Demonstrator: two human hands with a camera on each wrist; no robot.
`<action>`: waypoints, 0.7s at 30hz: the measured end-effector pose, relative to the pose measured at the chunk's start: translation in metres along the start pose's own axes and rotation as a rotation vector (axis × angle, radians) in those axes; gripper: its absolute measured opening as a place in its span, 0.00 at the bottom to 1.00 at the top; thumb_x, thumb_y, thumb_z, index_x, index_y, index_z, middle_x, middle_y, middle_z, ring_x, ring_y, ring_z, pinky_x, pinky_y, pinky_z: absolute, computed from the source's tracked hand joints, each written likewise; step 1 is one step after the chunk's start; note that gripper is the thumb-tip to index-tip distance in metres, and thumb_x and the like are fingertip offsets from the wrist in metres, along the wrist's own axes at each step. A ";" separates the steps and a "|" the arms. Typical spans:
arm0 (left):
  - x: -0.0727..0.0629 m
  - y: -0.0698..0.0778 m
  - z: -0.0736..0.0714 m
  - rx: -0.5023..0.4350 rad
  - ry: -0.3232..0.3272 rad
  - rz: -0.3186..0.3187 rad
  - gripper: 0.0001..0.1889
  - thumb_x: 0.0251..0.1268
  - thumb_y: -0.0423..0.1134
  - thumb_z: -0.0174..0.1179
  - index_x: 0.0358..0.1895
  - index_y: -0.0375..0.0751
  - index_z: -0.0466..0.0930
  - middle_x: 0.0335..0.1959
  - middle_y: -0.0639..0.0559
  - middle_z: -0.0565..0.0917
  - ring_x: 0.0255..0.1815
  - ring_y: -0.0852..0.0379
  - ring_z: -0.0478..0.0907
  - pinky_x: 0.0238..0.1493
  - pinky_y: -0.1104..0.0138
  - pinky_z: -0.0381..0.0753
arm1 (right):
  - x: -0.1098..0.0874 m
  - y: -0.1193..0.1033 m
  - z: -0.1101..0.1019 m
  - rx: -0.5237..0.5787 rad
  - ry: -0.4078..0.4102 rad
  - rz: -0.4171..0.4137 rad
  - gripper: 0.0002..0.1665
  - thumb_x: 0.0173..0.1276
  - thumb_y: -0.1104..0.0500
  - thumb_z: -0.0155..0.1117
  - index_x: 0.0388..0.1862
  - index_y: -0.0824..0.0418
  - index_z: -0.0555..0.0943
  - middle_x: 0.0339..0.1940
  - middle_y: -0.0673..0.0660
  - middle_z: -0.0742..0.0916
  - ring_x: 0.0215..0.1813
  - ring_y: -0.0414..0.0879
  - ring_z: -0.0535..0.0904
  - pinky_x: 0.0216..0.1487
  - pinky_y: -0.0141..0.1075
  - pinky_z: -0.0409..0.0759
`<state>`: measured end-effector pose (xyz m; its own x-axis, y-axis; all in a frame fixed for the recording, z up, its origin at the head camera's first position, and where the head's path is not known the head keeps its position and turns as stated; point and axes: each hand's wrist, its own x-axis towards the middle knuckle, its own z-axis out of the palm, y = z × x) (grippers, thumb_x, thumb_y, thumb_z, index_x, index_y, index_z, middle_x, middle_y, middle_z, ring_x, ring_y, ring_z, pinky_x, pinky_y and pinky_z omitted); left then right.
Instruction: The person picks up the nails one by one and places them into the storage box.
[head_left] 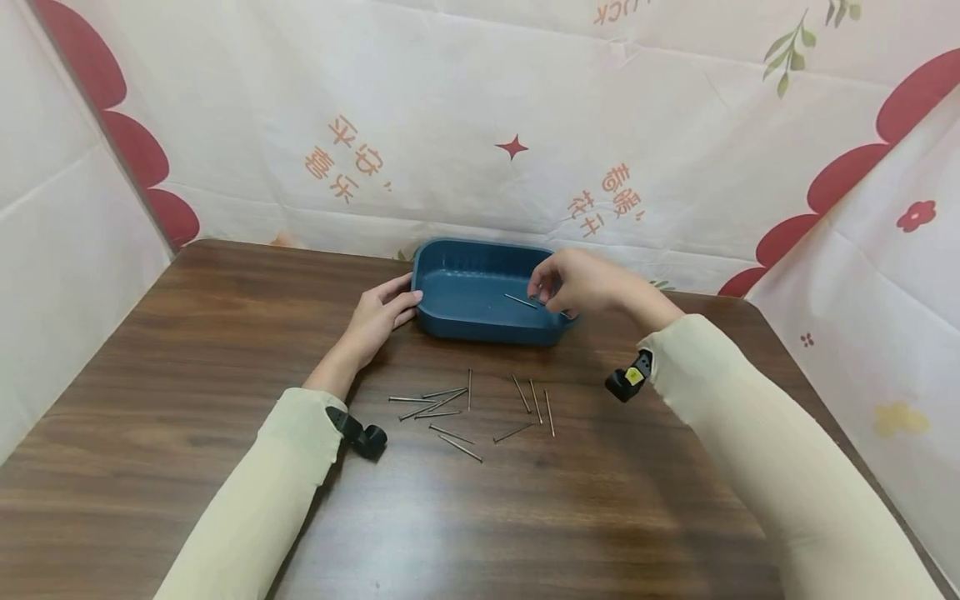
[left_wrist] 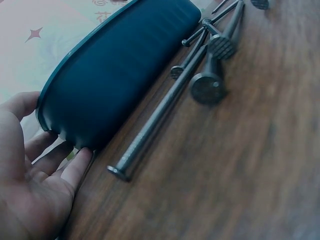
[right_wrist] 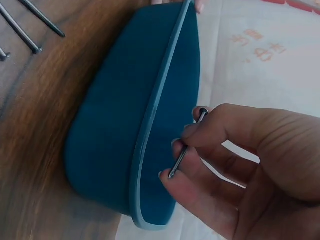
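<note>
1. A pale cloth [head_left: 450, 108], printed with red scallops, leaves and orange characters, hangs at the far side and both flanks.
2. The brown wood-grain table [head_left: 217, 375] has a sheen in its near middle.
3. Two cream sleeves [head_left: 243, 500] reach in from the near left and near right.
4. The box [head_left: 487, 331], deep blue and matt, is an open rounded rectangle with a smooth rim; it sits at the table's far edge.
5. The right hand [head_left: 581, 279] is over the box's right end, pinching a single nail between thumb and fingers.
6. The left hand [head_left: 378, 317] grips the box's left end, its thumb at the rim.
7. Loose nails [left_wrist: 162, 110], grey metal with round, flat heads, lie on the table near the box; several cross one another at the left, three lie roughly side by side at the right. The close view shows a grid pattern on some heads.
8. The held nail [right_wrist: 178, 161] is slim and straight, with a dark head, shiny shank and sharp tip; it slants above the box's inside.
</note>
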<state>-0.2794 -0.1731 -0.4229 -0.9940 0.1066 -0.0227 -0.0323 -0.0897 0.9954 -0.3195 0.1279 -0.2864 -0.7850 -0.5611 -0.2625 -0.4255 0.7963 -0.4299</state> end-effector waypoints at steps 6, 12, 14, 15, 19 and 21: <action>0.001 -0.001 0.000 0.007 0.003 0.003 0.31 0.77 0.41 0.55 0.78 0.39 0.61 0.77 0.41 0.67 0.74 0.47 0.72 0.72 0.60 0.76 | 0.025 0.006 0.002 -0.029 -0.006 -0.020 0.12 0.65 0.71 0.63 0.44 0.59 0.86 0.35 0.57 0.84 0.34 0.49 0.79 0.29 0.39 0.87; 0.002 0.001 0.001 0.008 -0.002 0.001 0.31 0.77 0.41 0.55 0.78 0.39 0.60 0.77 0.41 0.67 0.73 0.47 0.72 0.72 0.61 0.77 | 0.044 0.011 0.005 -0.066 -0.013 -0.002 0.11 0.65 0.70 0.64 0.44 0.61 0.86 0.33 0.57 0.83 0.28 0.46 0.77 0.26 0.38 0.85; 0.002 0.001 0.001 0.012 -0.003 0.001 0.31 0.77 0.40 0.55 0.78 0.38 0.60 0.77 0.41 0.67 0.74 0.47 0.72 0.72 0.61 0.77 | 0.049 0.011 0.006 -0.078 -0.017 0.005 0.11 0.66 0.69 0.64 0.45 0.62 0.86 0.33 0.57 0.83 0.27 0.47 0.77 0.24 0.36 0.83; 0.002 0.001 0.001 0.011 -0.004 0.001 0.31 0.77 0.40 0.55 0.78 0.38 0.60 0.77 0.41 0.67 0.74 0.47 0.72 0.72 0.61 0.76 | 0.051 0.011 0.006 -0.087 -0.017 0.006 0.11 0.66 0.69 0.64 0.46 0.62 0.86 0.33 0.57 0.83 0.27 0.47 0.77 0.23 0.35 0.82; 0.002 0.001 0.000 0.016 -0.002 -0.001 0.31 0.78 0.41 0.55 0.79 0.39 0.60 0.77 0.41 0.66 0.74 0.47 0.71 0.72 0.61 0.76 | 0.060 0.012 0.009 -0.122 -0.021 0.010 0.11 0.67 0.68 0.63 0.46 0.63 0.86 0.34 0.57 0.84 0.30 0.48 0.79 0.24 0.34 0.83; 0.002 0.001 0.000 0.015 0.000 -0.004 0.31 0.77 0.41 0.55 0.79 0.39 0.60 0.77 0.41 0.66 0.74 0.47 0.72 0.72 0.60 0.76 | 0.064 0.012 0.011 -0.133 -0.028 0.009 0.11 0.67 0.68 0.63 0.46 0.63 0.86 0.35 0.57 0.84 0.31 0.47 0.79 0.25 0.34 0.84</action>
<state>-0.2813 -0.1730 -0.4222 -0.9939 0.1065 -0.0267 -0.0348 -0.0746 0.9966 -0.3698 0.0990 -0.3179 -0.7769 -0.5582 -0.2911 -0.4756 0.8234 -0.3097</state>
